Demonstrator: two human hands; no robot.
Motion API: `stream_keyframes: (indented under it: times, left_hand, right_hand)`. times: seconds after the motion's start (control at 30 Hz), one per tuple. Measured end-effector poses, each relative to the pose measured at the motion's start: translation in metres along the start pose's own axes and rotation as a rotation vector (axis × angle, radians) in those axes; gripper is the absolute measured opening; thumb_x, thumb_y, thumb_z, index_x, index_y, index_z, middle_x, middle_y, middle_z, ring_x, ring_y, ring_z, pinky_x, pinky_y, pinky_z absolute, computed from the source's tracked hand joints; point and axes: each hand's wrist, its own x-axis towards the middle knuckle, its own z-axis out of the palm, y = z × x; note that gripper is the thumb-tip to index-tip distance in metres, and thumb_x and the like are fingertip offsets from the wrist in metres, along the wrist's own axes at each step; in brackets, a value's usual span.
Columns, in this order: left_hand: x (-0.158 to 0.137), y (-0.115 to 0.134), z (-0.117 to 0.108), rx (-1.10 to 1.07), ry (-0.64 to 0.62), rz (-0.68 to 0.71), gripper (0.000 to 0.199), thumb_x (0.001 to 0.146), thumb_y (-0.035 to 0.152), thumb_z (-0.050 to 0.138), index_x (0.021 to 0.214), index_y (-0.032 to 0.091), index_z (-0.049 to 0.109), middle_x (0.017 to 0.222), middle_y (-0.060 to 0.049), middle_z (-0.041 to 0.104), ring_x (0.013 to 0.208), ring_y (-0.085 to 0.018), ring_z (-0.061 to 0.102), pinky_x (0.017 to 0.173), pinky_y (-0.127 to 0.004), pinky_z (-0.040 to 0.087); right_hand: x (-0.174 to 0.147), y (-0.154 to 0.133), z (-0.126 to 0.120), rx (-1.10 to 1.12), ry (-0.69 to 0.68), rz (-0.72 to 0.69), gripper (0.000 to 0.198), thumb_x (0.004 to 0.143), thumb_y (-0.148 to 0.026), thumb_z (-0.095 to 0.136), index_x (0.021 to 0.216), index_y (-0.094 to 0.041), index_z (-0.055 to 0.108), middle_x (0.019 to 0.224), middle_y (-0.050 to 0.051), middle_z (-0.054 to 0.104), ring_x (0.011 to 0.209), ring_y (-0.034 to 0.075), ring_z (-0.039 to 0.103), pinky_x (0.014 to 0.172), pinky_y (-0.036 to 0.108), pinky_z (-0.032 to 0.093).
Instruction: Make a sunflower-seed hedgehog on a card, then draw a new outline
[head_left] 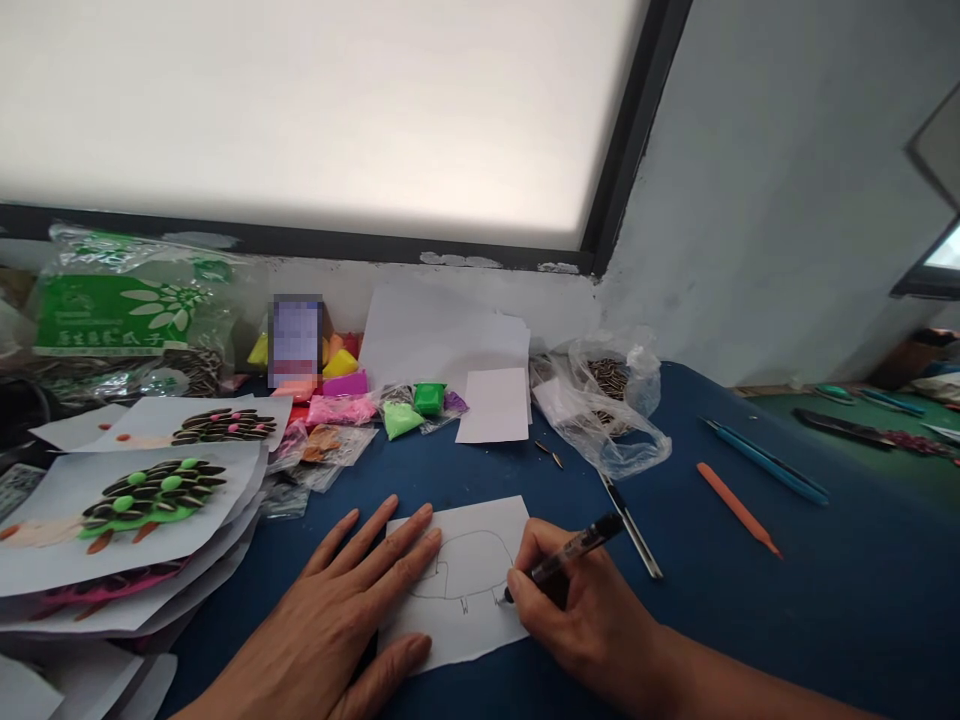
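Note:
A small sheet of white paper (480, 640) lies on the blue table in front of me. It bears a thin outline of a rounded animal body with short feet. My left hand (360, 590) rests flat with fingers spread over the sheet's left side. In my right hand (574, 610) is a black pen (577, 550), gripped near its tip. The pen's point is at the paper by the drawn foot on the right. Part of the drawing's left end is hidden under my left fingers.
Finished seed-and-clay pictures (150, 500) are stacked at the left. Behind lie packets of coloured clay (341, 408), blank paper (491, 405) and a clear bag of sunflower seeds (607, 390). A utility knife (630, 528), an orange tool (739, 508) and blue tweezers (769, 462) lie right.

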Motion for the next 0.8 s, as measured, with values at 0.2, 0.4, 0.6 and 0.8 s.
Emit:
stream_keyframes:
  times: [0.2,0.4,0.6,0.8]
  left_hand:
    - [-0.0003,-0.0006,0.0007,0.045,-0.022,0.006,0.071,0.092,0.053,0.049,0.150,0.036,0.012,0.153,0.001,0.029,0.138,-0.033,0.033,0.109,-0.051,0.036]
    - [0.0003,-0.0014,0.0016,0.049,-0.010,0.011,0.072,0.092,0.054,0.049,0.150,0.036,0.012,0.152,0.001,0.030,0.138,-0.033,0.033,0.109,-0.050,0.036]
    - [-0.0001,-0.0005,0.0006,0.068,-0.030,0.009,0.071,0.092,0.054,0.048,0.151,0.035,0.012,0.153,0.001,0.029,0.138,-0.033,0.032,0.109,-0.051,0.036]
    - [-0.0005,0.0001,-0.0007,0.080,-0.012,0.019,0.069,0.092,0.053,0.048,0.150,0.033,0.017,0.152,0.000,0.029,0.137,-0.034,0.034,0.108,-0.050,0.037]
  right_hand:
    - [-0.0005,0.0006,0.0001,-0.013,-0.001,0.006,0.018,0.083,-0.023,0.049,0.067,-0.021,0.041,0.055,-0.006,0.039,0.050,0.010,0.038,0.048,0.022,0.031]
    - [-0.0010,0.0020,0.0008,-0.018,-0.005,0.015,0.017,0.083,-0.022,0.048,0.068,-0.021,0.041,0.055,-0.006,0.040,0.050,0.010,0.038,0.049,0.023,0.031]
    - [-0.0001,0.0045,0.0005,-0.021,0.010,0.019,0.017,0.086,-0.023,0.048,0.070,-0.021,0.041,0.056,-0.007,0.038,0.050,0.009,0.037,0.048,0.023,0.030]
    - [0.0010,0.0079,0.0001,-0.010,0.016,-0.001,0.018,0.089,-0.026,0.047,0.072,-0.021,0.042,0.056,-0.007,0.038,0.050,0.009,0.036,0.048,0.023,0.029]
